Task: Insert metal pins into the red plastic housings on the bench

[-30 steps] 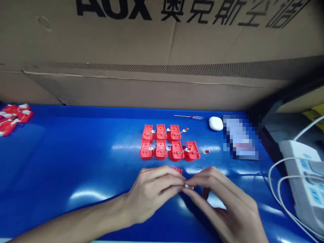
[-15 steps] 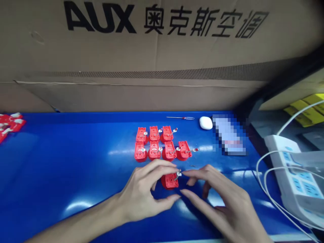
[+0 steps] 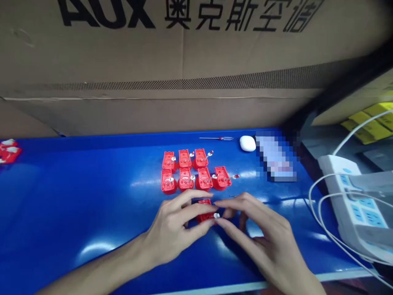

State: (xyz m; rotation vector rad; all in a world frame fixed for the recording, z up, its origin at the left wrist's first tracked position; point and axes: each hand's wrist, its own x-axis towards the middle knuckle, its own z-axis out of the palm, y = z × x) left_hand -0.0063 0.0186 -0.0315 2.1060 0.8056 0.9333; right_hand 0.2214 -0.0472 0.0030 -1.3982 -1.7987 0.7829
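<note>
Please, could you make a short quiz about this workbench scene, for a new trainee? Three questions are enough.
1. How many red plastic parts stand in the rows on the blue workbench, without the one at the hands?
2. True or false: the small red-handled screwdriver lies on the far side of the rows.
3. What is between the left hand and the right hand?
A) a red plastic part
B) the white rounded object
C) the power strip

Key: 1 seven; 2 true; 3 A
</note>
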